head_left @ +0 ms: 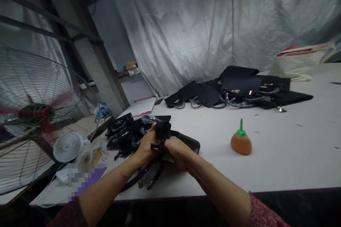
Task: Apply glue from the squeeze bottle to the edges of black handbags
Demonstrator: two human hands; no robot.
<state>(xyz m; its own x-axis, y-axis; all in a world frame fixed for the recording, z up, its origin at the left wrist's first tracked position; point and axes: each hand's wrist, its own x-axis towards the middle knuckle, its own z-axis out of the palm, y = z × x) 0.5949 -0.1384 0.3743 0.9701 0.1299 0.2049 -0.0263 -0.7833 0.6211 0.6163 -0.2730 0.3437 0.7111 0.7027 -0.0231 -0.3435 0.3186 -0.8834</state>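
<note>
My left hand (pixel 148 143) is closed around black material of a handbag (pixel 190 142) close to the table's front edge. On its other side my right hand (pixel 179 151) also grips the bag, with its fingers partly hidden. Dark fabric (pixel 163 130) bunches up between the two hands. A black strap (pixel 135 178) with metal ends hangs toward me below them. Just left of my hands lies a pile of small black handbags (pixel 125 133), their handles wrapped in clear plastic.
An orange-filled squeeze bottle (pixel 241 143) with a green nozzle stands on the white table (pixel 287 156). More black handbags (pixel 239 87) lie along the back. A small white fan (pixel 68 147) and a large caged fan (pixel 34 113) are at left. A cream cloth bag (pixel 298 64) sits back right.
</note>
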